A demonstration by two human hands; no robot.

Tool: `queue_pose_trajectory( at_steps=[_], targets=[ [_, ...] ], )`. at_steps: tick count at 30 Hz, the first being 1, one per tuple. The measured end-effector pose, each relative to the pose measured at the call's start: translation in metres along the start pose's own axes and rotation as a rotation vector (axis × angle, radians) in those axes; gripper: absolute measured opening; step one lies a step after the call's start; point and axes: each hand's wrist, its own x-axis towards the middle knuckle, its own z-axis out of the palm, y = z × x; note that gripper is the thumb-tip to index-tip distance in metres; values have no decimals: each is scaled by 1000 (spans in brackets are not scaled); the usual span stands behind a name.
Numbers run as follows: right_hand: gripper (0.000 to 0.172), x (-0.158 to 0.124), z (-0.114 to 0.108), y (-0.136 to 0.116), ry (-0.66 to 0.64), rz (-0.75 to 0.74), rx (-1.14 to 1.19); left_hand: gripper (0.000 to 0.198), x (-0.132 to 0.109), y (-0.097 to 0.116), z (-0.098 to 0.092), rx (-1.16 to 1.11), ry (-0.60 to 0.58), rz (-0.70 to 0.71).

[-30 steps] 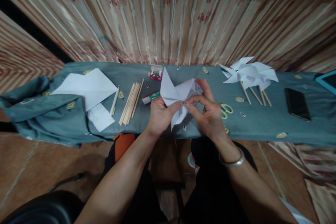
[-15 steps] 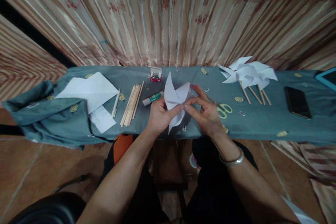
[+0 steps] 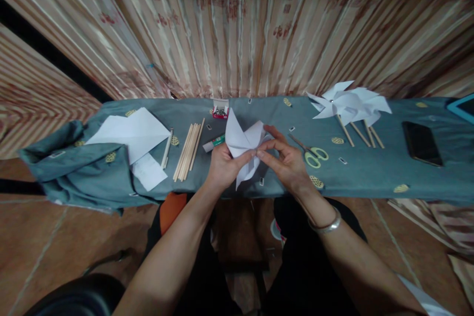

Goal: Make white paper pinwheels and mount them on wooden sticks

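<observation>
The centre of the white folded-paper pinwheel head [image 3: 242, 140], held up over the near middle of the grey-green cloth-covered surface [image 3: 370, 170], is concealed by thumbs and fingertips; anything small pinched there is too fine to make out. The left hand [image 3: 225, 164] has its grip clamped on the paper, thumb across the front, the other fingers largely hidden behind. The right hand [image 3: 284, 159] has thumb and forefinger drawn together on the paper at its centre.

The green-and-white cylindrical glue stick [image 3: 214, 143] is partly covered at its right end by the pinwheel head and left hand. The cluster of white paper pinwheels on wooden sticks [image 3: 357, 105] overlaps itself, so its count is uncertain. The blue-edged flat device [image 3: 462, 108] is cut off at the right margin. A fold of cloth covers the lower left of the smooth white paper sheets [image 3: 144, 128].

Slim, straight pale wooden sticks [image 3: 188, 150] lie bundled near a narrow white pen [image 3: 167, 148]. The open red-and-white box [image 3: 220, 110] contains shiny metallic pieces, too small to identify. Scissors with pale green looped handles [image 3: 313, 155] lie just beside the right hand; a black rectangular phone [image 3: 422, 143] lies well apart, to the right.
</observation>
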Motion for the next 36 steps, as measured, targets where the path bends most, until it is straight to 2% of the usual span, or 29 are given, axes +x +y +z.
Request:
queue_pose_trajectory(
  at_steps=[5,9,13,16,18,20,23,28,36],
  targets=[
    [19,-2,3,-4,104,-41,-73,30,-1,0,1,-75,-4,-31],
    [29,-4,4,-5,214,-40,-145,31,-3,2,2,-147,-2,-71],
    [59,-2,5,-1,282,-7,-156,35,-3,5,3,-169,13,-108],
    [78,1,5,2,253,36,-40,37,-2,6,3,-165,29,-119],
    [71,3,3,1,163,88,92,39,-2,7,4,-162,37,-122],
    [55,4,0,-1,41,166,192,40,-2,8,4,-155,38,-133],
    [39,4,-6,-7,-75,270,238,40,-2,10,5,-136,23,-177],
    [34,4,-12,-12,-127,317,266,39,-4,10,4,-138,-13,-231],
    [35,3,-15,-6,-193,379,308,40,-5,5,1,-85,-31,-242]
  ],
)
